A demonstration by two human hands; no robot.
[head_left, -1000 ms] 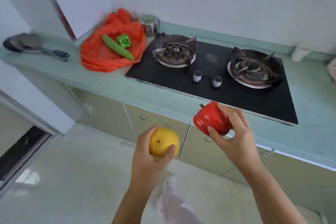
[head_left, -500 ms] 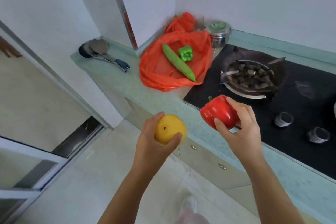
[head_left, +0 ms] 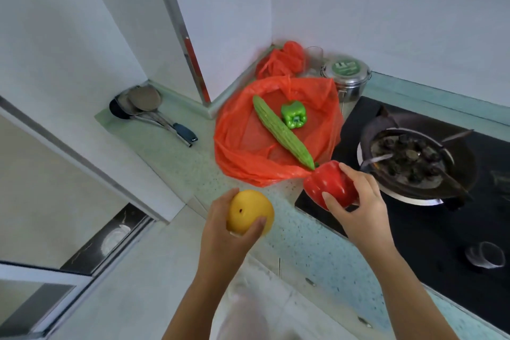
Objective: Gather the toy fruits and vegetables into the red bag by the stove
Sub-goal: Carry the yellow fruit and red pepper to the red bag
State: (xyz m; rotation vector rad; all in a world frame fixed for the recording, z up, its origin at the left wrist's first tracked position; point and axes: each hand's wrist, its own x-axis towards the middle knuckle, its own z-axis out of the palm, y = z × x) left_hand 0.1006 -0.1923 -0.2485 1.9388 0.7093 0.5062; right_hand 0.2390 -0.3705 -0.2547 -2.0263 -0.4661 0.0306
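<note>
Your left hand (head_left: 223, 232) is wrapped around a yellow fruit (head_left: 249, 212), thumb across its near right side, holding it over the front edge of the counter (head_left: 176, 157). Your right hand (head_left: 358, 207) grips a red pepper (head_left: 328, 183) from the right, fingers (head_left: 356, 176) curled over its far side and thumb pressed on its near face. The pepper sits above the near left corner of the stove (head_left: 414, 229), its stem end just touching the near edge of the red bag (head_left: 242, 163) in this view.

The red bag lies open and flat on the counter just left of the stove. On it rest a long green gourd (head_left: 281, 131), lying diagonally from far left to near right, and a small green pepper (head_left: 294, 114) just to its right. A steel tin (head_left: 345, 76) with a green lid stands behind the bag, and some ladles (head_left: 149, 107) lie well to the left on the counter.

Compared with half a second ago, you have closed in on the bag: it fills more of the view and sits nearer the centre. The red pepper, which was then clearly short of the bag, has come up to its near rim. The yellow fruit has moved from over the floor to the counter's edge, though it is still short of the bag. Both grips look unchanged, and the gourd and green pepper lie as they did.
</note>
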